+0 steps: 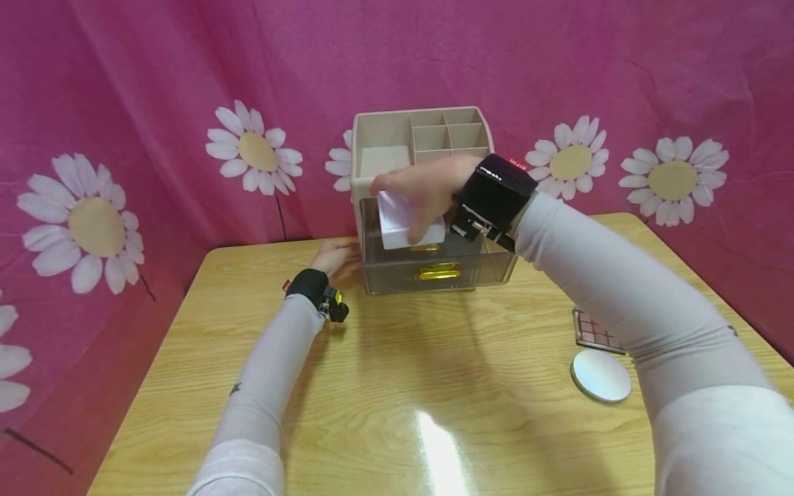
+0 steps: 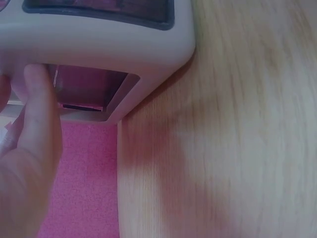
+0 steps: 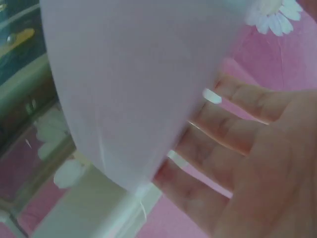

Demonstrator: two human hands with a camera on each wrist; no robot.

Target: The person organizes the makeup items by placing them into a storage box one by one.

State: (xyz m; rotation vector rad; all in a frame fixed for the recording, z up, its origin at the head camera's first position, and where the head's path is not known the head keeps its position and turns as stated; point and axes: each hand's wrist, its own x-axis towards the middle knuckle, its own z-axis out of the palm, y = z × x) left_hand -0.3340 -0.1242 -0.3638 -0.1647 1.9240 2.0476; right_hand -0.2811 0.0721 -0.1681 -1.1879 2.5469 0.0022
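A beige desktop organiser (image 1: 366,155) with top compartments and clear drawers with gold handles (image 1: 439,273) stands at the table's far side. My right hand (image 1: 422,189) grips a small white box (image 1: 406,226) in front of the organiser's upper front; in the right wrist view the white box (image 3: 138,84) fills most of the frame with my fingers (image 3: 233,134) curled behind it. My left hand (image 1: 335,256) rests flat against the organiser's left lower side, its fingers (image 2: 39,114) straight against the organiser's corner (image 2: 148,54).
A round white compact (image 1: 600,375) and a pink eyeshadow palette (image 1: 592,331) lie on the wooden table (image 1: 397,386) at the right. A pink daisy-print cloth (image 1: 124,138) hangs behind and around the table.
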